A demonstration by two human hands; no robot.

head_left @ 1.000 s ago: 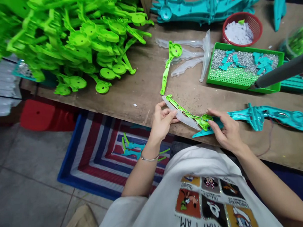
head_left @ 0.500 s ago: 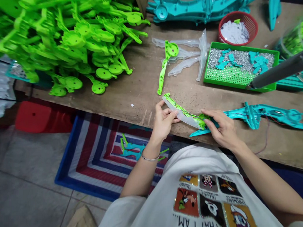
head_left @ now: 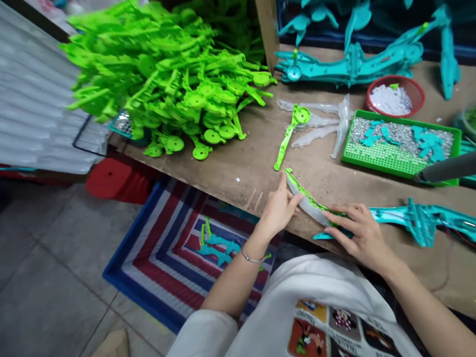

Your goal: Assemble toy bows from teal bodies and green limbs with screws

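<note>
My left hand (head_left: 280,211) grips the outer part of a translucent plastic strip (head_left: 311,211), its index finger stretched toward the tip. The strip lies along the near side of a narrow bright green plastic arm (head_left: 300,188). Over the inner end of that arm is my right hand (head_left: 360,234), fingers bent onto it and the strip's end, hiding the joint. From under this hand a long teal plastic part (head_left: 391,215) runs right along the table, and its pointed tip sticks out left. Another green arm (head_left: 285,143) rests just beyond, partly over clear plastic pieces (head_left: 341,128).
A large heap of green arms (head_left: 172,82) covers the back left. A green perforated tray (head_left: 381,160) holds screws and small teal pieces; behind it stands a red basket (head_left: 417,96) of white bits. A dark grey bar (head_left: 456,165) juts in from the right. Below is a striped bin (head_left: 147,254).
The camera has shifted, so the scene sits lower and further right. My left index finger now stretches along the strip's outer end, and my right fingers lie flatter over the joint.
</note>
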